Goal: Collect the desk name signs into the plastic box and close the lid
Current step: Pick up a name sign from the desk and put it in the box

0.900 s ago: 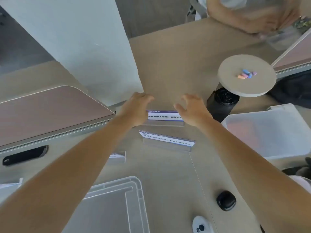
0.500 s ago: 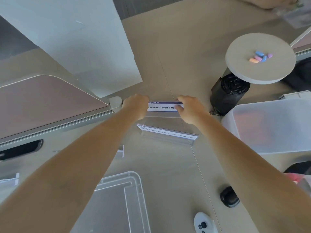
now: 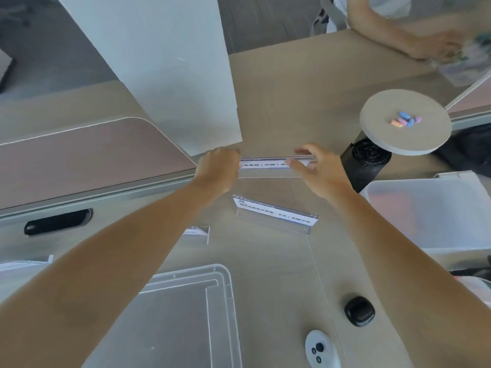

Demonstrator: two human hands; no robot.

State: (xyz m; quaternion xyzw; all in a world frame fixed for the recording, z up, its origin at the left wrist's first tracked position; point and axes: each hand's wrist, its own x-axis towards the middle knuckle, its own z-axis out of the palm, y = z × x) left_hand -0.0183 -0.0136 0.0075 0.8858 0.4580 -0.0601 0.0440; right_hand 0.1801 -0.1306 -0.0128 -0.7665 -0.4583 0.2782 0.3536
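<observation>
- Pickup of the far acrylic name sign (image 3: pixel 268 166): left hand (image 3: pixel 218 170) and right hand (image 3: pixel 320 171) pinch its ends with clenched fingers, at the worktop's (image 3: pixel 279 261) far side.
- Next, judged: carry it to the plastic box (image 3: pixel 430 208) on the right; two signs remain nearer.

Printed matter. The far name sign (image 3: pixel 268 164), gripped at its ends by the left hand (image 3: pixel 219 170) and the right hand (image 3: pixel 322 172), carries one line of dark characters on a white strip edged in blue; the characters are too blurred to read. The near name sign (image 3: pixel 276 216), standing on the table (image 3: pixel 279 274) just short of the fingers, shows a small logo at its left end and a similar row of characters, also illegible. A third sign (image 3: pixel 198 232), partly hidden under the left forearm, shows only a blue band. No brand or number is legible anywhere.
</observation>
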